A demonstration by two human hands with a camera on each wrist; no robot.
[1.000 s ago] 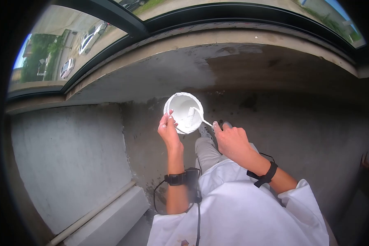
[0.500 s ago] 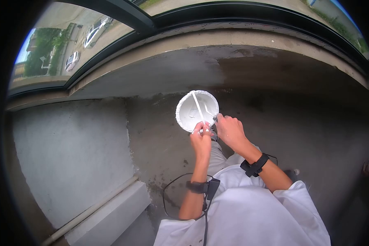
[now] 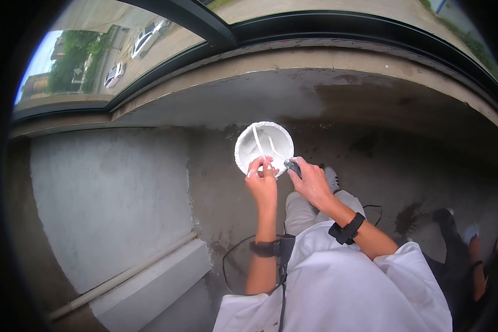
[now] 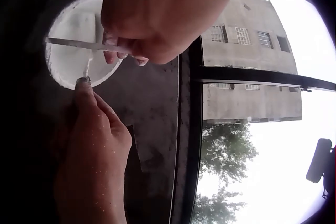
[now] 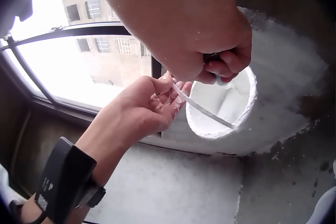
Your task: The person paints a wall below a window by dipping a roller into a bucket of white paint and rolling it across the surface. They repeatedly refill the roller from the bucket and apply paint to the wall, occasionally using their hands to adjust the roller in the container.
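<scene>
In the head view, a white bucket point(image 3: 239, 152) with a paint-crusted rim hangs before me. My left hand point(image 3: 263, 185) pinches its flat white handle strap point(image 3: 257, 137), which crosses the bucket's mouth. White smears mark those fingertips. My right hand point(image 3: 314, 185) grips the dark handle of a small paint roller point(image 3: 291, 166) at the right rim. The roller's thin white frame reaches into the bucket. In the left wrist view the roller sleeve point(image 4: 87, 27) shows inside, against the white interior. The right wrist view shows the strap point(image 5: 205, 109) running from my left fingers to the rim.
A low wall point(image 3: 249, 91) under the window frame point(image 3: 315, 25) is partly coated pale, partly bare brown. At left are a grey wall panel point(image 3: 105, 193) and a pipe point(image 3: 127, 274) along a ledge. Another person's arm point(image 3: 477, 268) shows at lower right.
My left hand went from the bucket's left side to the strap, now raised across the mouth. The bucket shifted right, then slightly back left. Another person has come further into view at right.
</scene>
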